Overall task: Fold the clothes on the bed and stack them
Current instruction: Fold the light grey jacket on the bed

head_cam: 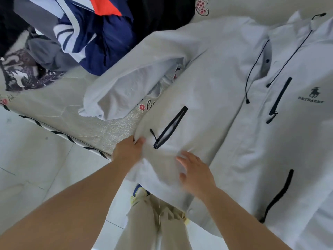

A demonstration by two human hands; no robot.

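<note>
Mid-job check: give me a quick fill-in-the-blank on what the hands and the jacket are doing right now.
1. The left hand pinches the hem of the pale grey ____.
2. The right hand lies ____ on the fabric, fingers straight.
3. The sleeve lies bunched on the ____ side of the body.
4. The unfolded pile sits on the ____.

Missing: jacket; flat; left; bed

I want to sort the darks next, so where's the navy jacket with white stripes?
In the head view, the navy striped jacket lies heaped at the upper left on the bed, beyond the pale grey jacket.
</note>
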